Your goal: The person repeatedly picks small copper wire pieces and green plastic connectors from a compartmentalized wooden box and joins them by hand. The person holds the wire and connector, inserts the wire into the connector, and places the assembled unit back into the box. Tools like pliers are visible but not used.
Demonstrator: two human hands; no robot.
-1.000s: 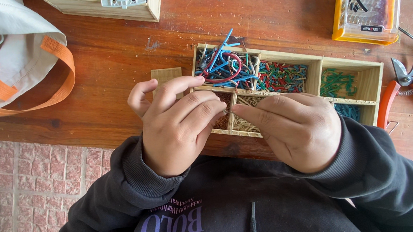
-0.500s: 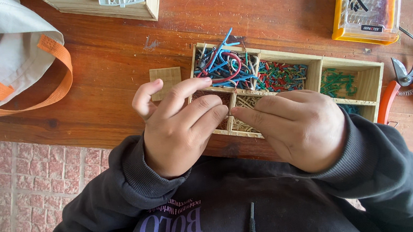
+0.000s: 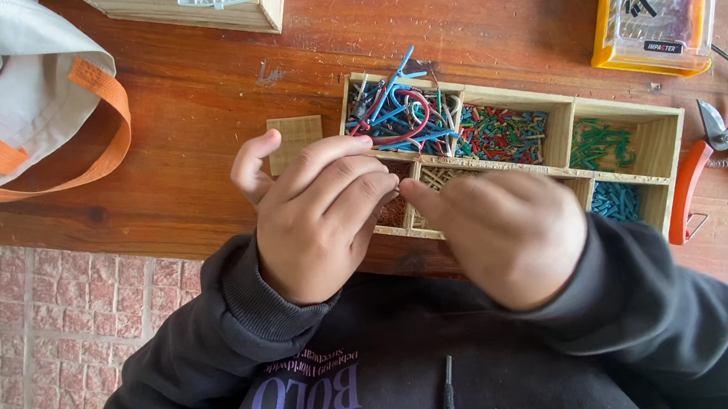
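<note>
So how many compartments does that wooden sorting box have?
6 show in the wooden box: three along the far row, and three along the near row, two of them partly hidden by the left hand and right hand.

Two hands, the left hand (image 3: 317, 222) and the right hand (image 3: 507, 231), are working over one compartmented wooden tray (image 3: 672, 129). One small wooden tile (image 3: 293, 140), one pair of orange-handled cutters (image 3: 716, 165), one orange plastic case (image 3: 656, 5) and one cloth bag (image 3: 16, 94) are lying on the worktop (image 3: 196, 96).
</note>
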